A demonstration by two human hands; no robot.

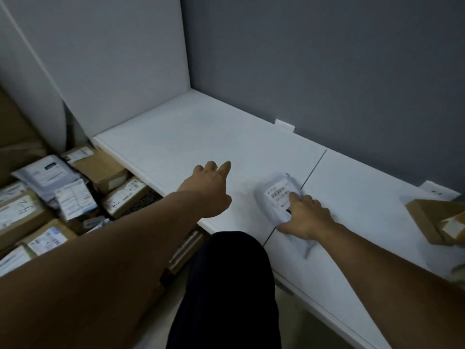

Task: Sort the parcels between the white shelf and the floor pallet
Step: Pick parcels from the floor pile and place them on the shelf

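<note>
Our left hand [208, 187] hovers over the white shelf [201, 127], fingers loosely spread, holding nothing. Our right hand [308, 217] lies on a grey poly mailer [278, 191] at the shelf's front, index finger on its label; we cannot tell whether it grips. A cardboard box [427, 217] at the shelf's right end is cut off.

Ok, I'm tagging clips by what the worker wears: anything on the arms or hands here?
Nothing shows. The left hand and right hand are ungloved, both forearms are bare as far as the frame reaches, with no sleeve, watch or wristband in view. The picture is too soft to rule out a thin ring.
</note>
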